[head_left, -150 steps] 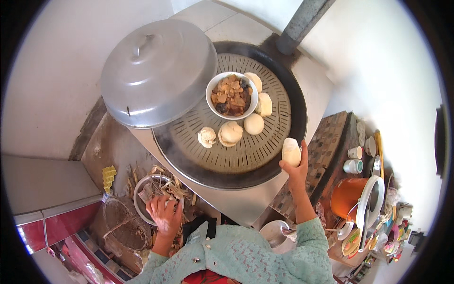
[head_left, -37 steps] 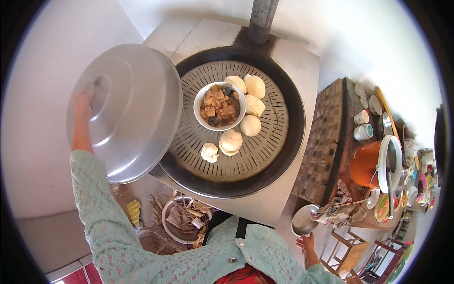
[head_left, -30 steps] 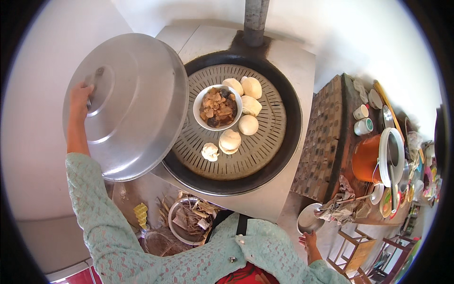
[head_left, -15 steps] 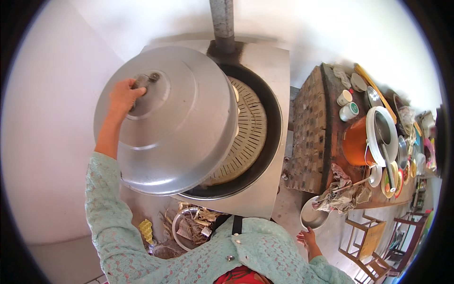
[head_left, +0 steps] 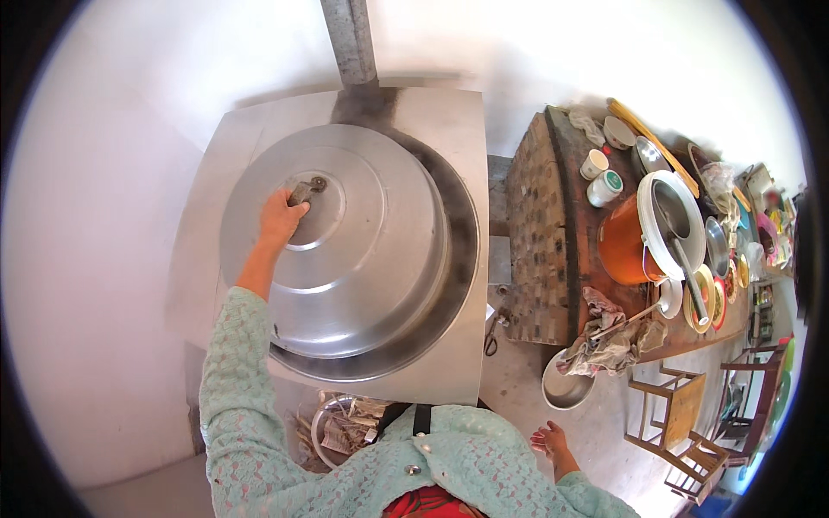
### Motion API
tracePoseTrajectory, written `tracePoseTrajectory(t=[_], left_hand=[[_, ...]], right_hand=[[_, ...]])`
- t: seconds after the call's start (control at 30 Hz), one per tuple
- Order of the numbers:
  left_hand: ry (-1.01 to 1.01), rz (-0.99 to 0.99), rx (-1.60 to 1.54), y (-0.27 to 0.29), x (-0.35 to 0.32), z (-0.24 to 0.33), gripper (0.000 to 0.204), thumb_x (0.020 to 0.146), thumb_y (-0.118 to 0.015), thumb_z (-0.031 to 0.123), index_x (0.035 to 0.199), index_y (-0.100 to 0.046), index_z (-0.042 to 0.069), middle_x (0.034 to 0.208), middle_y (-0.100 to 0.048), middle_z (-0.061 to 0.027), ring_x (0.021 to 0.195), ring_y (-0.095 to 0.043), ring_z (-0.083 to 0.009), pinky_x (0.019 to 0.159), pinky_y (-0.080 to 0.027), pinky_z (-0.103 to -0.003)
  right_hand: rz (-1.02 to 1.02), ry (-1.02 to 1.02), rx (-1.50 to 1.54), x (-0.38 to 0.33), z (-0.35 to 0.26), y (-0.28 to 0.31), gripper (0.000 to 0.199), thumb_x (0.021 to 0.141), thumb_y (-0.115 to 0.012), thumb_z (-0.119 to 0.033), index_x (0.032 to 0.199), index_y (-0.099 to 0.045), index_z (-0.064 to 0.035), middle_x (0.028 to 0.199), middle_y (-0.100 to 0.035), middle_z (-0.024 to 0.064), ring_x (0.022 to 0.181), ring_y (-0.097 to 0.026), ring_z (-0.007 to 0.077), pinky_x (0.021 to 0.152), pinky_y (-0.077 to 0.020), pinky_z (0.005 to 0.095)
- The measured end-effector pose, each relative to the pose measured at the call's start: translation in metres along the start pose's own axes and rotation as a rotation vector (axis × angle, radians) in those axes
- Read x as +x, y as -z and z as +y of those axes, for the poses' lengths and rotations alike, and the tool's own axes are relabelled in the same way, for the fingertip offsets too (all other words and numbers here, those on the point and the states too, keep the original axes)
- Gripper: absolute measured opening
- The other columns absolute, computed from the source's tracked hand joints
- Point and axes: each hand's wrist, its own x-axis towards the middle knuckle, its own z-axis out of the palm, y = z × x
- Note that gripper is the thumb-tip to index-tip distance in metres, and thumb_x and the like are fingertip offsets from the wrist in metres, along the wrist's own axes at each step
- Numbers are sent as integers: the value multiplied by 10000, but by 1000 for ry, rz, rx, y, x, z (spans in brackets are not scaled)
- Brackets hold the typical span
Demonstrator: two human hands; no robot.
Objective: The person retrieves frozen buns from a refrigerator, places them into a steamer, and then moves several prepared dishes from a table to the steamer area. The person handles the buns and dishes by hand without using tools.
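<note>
Lid (head_left: pixel 380 259) over most of the big pan (head_left: pixel 465 250), shifted toward the left edge of the counter (head_left: pixel 436 108) — left hand (head_left: pixel 281 216) gripping its handle (head_left: pixel 302 192), fingers closed — while right hand (head_left: pixel 550 440), empty, fingers loosely spread, hangs near a metal bowl (head_left: pixel 566 395) beyond the counter's front right corner

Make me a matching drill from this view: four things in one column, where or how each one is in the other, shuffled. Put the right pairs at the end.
Column one
1. Left hand
2. Bucket
3. Right hand
4. Pot lid

Column two
A. Fingers parted, holding nothing visible
B. Silver-grey, over the large round pan
C. Gripping the lid handle
D. Orange with a white rim, on the brown tabletop

Pairs: 1-C, 2-D, 3-A, 4-B
</note>
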Motion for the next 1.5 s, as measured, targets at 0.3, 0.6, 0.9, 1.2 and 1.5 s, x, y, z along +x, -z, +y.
tracePoseTrajectory(t=[0.3, 0.6, 0.9, 1.2, 1.5], left_hand=[[-64, -93, -186, -44, 6, -30, 236, 711, -657, 192, 777, -584, -22, 676, -563, -81, 642, -536, -184, 594, -417, -344], [-30, -159, -300, -37, -8, -31, 124, 749, -617, 100, 814, -551, 17, 667, -483, 8, 597, -434, -85, 549, -354, -249], [-25, -100, -78, -41, -13, -24, 244, 768, -628, 143, 951, -584, -13, 749, -572, -68, 644, -517, -140, 541, -412, -304], [-144, 262, -42, -34, -69, -38, 525, 765, -661, 179, 1235, -496, 15, 1275, -499, -160, 1127, -492, -257, 961, -370, -359], [-454, 16, -19, -113, -306, 18, 381, 753, -659, 134, 1100, -541, 30, 1164, -525, -159, 1106, -472, -334, 973, -330, -435]], right_hand=[[22, -2, 64, 8, 26, 16, 693, 863, -548, -87, 1435, -158, -110, 870, -597, 146, 696, -632, 250, 575, -541, 389], [44, 42, 49, 1, 9, -1, 695, 849, -571, -104, 1429, -188, -86, 903, -601, 133, 725, -625, 238, 613, -539, 374], [104, 151, 31, -31, -8, 15, 680, 850, -581, -115, 1420, -214, -65, 940, -593, 139, 748, -621, 227, 629, -533, 359], [272, 314, 35, -17, -43, 62, 659, 816, -602, -86, 1390, -280, -45, 910, -566, 124, 696, -605, 193, 519, -525, 331], [898, 830, -563, 66, -133, 97, 846, 669, -731, -162, 1375, -276, -53, 1255, -359, 225, 1056, -476, 380, 884, -443, 410]])
